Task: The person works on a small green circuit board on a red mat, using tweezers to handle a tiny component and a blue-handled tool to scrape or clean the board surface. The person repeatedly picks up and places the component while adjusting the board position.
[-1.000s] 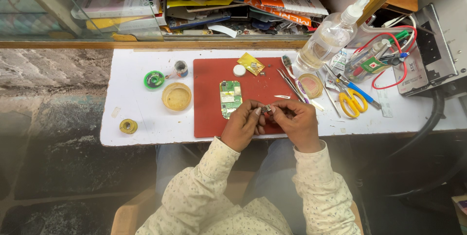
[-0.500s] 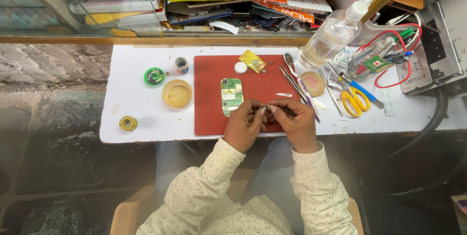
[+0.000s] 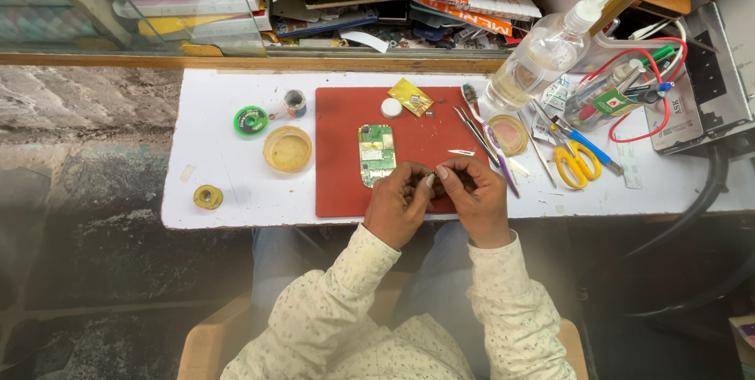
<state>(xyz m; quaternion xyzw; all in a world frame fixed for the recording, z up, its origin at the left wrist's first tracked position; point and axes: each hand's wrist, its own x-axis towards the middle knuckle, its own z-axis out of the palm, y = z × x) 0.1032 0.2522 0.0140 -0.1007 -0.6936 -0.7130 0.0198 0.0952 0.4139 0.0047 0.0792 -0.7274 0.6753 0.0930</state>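
Together our left hand (image 3: 399, 205) and right hand (image 3: 474, 199) meet over the near edge of the red mat (image 3: 409, 124), fingertips pinched on a tiny part (image 3: 434, 175) too small for us to identify. Just beyond our left hand lies a green circuit board (image 3: 377, 154), flat on the mat. Tweezers (image 3: 469, 128) rest further right on the mat, a round yellow tin (image 3: 288, 149) sits left of it on the white table (image 3: 220, 183), and yellow-handled scissors (image 3: 576, 162) lie well apart to the right.
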